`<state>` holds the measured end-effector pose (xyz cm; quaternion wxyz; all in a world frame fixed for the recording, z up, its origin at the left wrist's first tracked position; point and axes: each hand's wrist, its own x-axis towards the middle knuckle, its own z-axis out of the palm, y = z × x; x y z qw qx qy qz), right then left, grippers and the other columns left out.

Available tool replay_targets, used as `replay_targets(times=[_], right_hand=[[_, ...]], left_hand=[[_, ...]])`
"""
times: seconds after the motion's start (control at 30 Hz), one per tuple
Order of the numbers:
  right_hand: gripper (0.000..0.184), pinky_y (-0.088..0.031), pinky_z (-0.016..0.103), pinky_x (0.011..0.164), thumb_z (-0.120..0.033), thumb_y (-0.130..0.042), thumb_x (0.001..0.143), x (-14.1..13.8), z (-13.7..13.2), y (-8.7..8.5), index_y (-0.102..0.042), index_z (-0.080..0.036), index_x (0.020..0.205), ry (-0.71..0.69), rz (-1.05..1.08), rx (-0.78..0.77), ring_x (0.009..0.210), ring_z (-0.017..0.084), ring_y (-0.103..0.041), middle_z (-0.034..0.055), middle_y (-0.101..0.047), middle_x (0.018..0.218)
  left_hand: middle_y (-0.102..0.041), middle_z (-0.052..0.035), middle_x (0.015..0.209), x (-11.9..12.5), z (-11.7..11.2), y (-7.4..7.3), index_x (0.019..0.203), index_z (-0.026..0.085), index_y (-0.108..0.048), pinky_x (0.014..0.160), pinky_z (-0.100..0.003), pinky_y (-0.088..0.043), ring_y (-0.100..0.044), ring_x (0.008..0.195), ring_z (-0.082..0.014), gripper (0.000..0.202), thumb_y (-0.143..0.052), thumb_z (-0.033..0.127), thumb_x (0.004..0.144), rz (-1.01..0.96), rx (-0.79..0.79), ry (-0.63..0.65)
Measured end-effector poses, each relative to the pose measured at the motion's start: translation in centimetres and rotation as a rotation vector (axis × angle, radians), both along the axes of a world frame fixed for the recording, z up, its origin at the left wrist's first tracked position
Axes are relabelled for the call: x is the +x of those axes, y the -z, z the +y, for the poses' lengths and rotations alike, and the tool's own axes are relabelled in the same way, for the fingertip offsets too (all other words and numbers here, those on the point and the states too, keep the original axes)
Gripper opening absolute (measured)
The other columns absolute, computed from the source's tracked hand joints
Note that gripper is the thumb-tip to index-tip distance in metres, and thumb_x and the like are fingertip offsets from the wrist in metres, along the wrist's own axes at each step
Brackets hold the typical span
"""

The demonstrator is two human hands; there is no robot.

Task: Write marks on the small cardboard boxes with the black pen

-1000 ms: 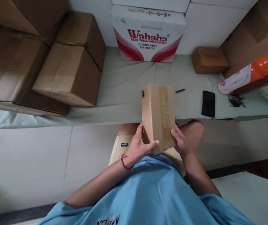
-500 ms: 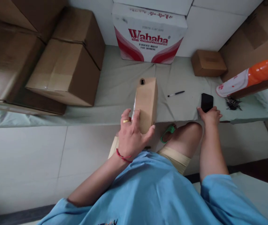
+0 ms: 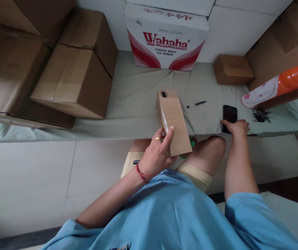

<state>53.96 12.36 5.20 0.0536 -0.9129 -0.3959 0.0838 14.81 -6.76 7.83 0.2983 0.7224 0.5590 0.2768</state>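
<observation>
My left fingers (image 3: 168,137) grasp box (image 3: 177,119) at twelve o'clock, tilted near cloth (image 3: 138,93) edge. Box in hand; no opening seen on visible faces. My right fingers (image 3: 242,124) over phone (image 3: 230,113), one o'clock; cannot tell if gripped. Phone seems unlifted.

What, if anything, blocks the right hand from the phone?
Nothing visible: the right hand overlaps the lower part of the phone in view. The pen lies left of it, the keys right, neither in between.
</observation>
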Motion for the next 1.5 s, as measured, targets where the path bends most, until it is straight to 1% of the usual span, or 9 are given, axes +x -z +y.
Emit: replay_targets(times=[0.13,0.3,0.47,0.6,0.7,0.8,1.0,1.27,1.5], right_hand=[[0.103,-0.052,0.056,0.119,-0.052,-0.097,0.071,0.0,-0.7,-0.1,-0.053,0.0,0.149,-0.045,0.033,0.018,0.141,0.049,-0.062,0.04,-0.059,0.149],[0.074,-0.056,0.056,0.107,-0.048,-0.092,0.07,-2.6,-2.8,-0.8,-0.064,-0.011,0.127,-0.113,0.228,0.155,0.123,0.043,-0.071,0.0277,-0.074,0.127],[0.073,-0.055,0.054,0.108,-0.062,-0.085,0.066,-10.6,-6.5,-3.6,-0.062,-0.019,0.12,-0.461,0.41,0.381,0.118,0.034,-0.069,0.0177,-0.072,0.124],[0.069,-0.054,0.058,0.113,-0.058,-0.081,0.072,-17.7,-8.6,-7.2,-0.057,-0.023,0.126,-0.763,0.41,0.586,0.123,0.033,-0.064,0.0144,-0.065,0.128],[0.066,-0.054,0.059,0.116,-0.05,-0.079,0.076,-21.4,-9.3,-9.1,-0.051,-0.024,0.13,-0.883,0.385,0.669,0.13,0.034,-0.059,0.0147,-0.059,0.135],[0.067,-0.056,0.059,0.114,-0.046,-0.077,0.079,-23.6,-9.6,-9.7,-0.046,-0.024,0.134,-0.91,0.376,0.665,0.135,0.035,-0.056,0.0159,-0.054,0.139],[0.068,-0.061,0.058,0.107,-0.041,-0.076,0.081,-24.9,-9.9,-9.6,-0.042,-0.022,0.137,-0.886,0.347,0.626,0.142,0.038,-0.053,0.0201,-0.05,0.144],[0.071,-0.065,0.055,0.101,-0.041,-0.078,0.078,-25.1,-9.9,-9.1,-0.043,-0.023,0.137,-0.867,0.342,0.57,0.134,0.037,-0.059,0.0189,-0.051,0.145],[0.07,-0.063,0.056,0.104,-0.042,-0.078,0.077,-24.8,-9.9,-8.3,-0.044,-0.023,0.135,-0.834,0.347,0.614,0.13,0.035,-0.061,0.0175,-0.054,0.142]], left_hand=[[-0.042,-0.025,0.165,-0.3,0.1,0.3,0.18,0.032,-0.017,0.115,-0.061,-0.059,-0.059,0.147,-0.0453,0.125,-0.094,0.035,0.081,-0.005,-0.026,0.006],[-0.038,-0.0264,0.166,-0.6,0.1,0.4,0.18,0.034,-0.007,0.112,-0.058,-0.061,-0.07,0.133,-0.0395,0.126,-0.091,0.037,0.087,0.032,-0.038,0.041],[-0.04,-0.0243,0.165,0.0,0.4,0.4,0.18,0.035,-0.006,0.107,-0.055,-0.064,-0.068,0.137,-0.0416,0.129,-0.094,0.036,0.085,0.093,-0.033,0.02],[-0.042,-0.0248,0.164,0.5,0.9,0.7,0.18,0.032,-0.012,0.1,-0.054,-0.067,-0.073,0.129,-0.0414,0.125,-0.093,0.045,0.085,0.112,-0.031,0.015],[-0.044,-0.0246,0.163,0.7,1.0,1.0,0.177,0.029,-0.022,0.095,-0.054,-0.068,-0.077,0.119,-0.0399,0.117,-0.092,0.052,0.085,0.121,-0.023,-0.007],[-0.046,-0.0247,0.162,1.0,1.0,1.2,0.17,0.026,-0.036,0.092,-0.054,-0.069,-0.078,0.116,-0.0399,0.102,-0.088,0.056,0.088,0.128,0.005,-0.026],[-0.047,-0.0267,0.162,1.2,1.0,1.4,0.159,0.023,-0.048,0.087,-0.054,-0.07,-0.08,0.108,-0.0386,0.087,-0.086,0.059,0.089,0.151,0.019,-0.035],[-0.052,-0.0249,0.157,1.1,1.2,1.4,0.165,0.024,-0.044,0.083,-0.051,-0.07,-0.08,0.107,-0.0386,0.093,-0.084,0.061,0.089,0.149,0.004,-0.026],[-0.052,-0.0224,0.155,0.9,1.1,1.2,0.168,0.027,-0.04,0.087,-0.051,-0.069,-0.08,0.109,-0.038,0.096,-0.084,0.062,0.09,0.145,0.009,-0.021]])
